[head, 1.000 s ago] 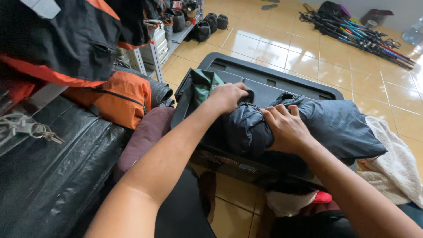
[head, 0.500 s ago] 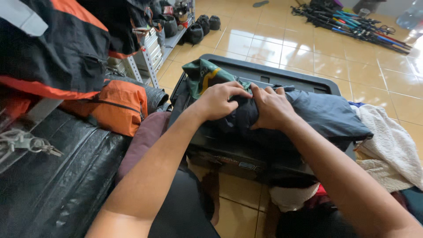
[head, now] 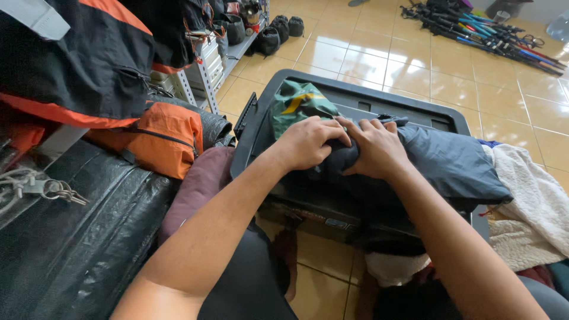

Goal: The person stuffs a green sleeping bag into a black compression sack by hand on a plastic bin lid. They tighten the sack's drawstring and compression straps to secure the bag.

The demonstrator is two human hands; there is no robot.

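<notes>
A dark navy padded garment [head: 447, 163] lies rolled across a black plastic crate lid [head: 367, 98] on the tiled floor. My left hand [head: 308, 142] and my right hand [head: 376, 148] sit side by side on the rolled left end of the garment, fingers curled over it and pressing it down. Just beyond my left hand lies a green bag with a yellow stripe [head: 296, 104], touching the garment's end.
A white fleece blanket [head: 530, 201] lies right of the crate. An orange and black bag [head: 160, 139] and a maroon roll [head: 198, 184] rest at the left on black sheeting. A metal shelf [head: 204, 65] holds gear. Trekking poles [head: 492, 35] lie far across the floor.
My left hand came back from the crate lid onto the garment beside my right hand. The green bag now shows more fully beyond my hands.
</notes>
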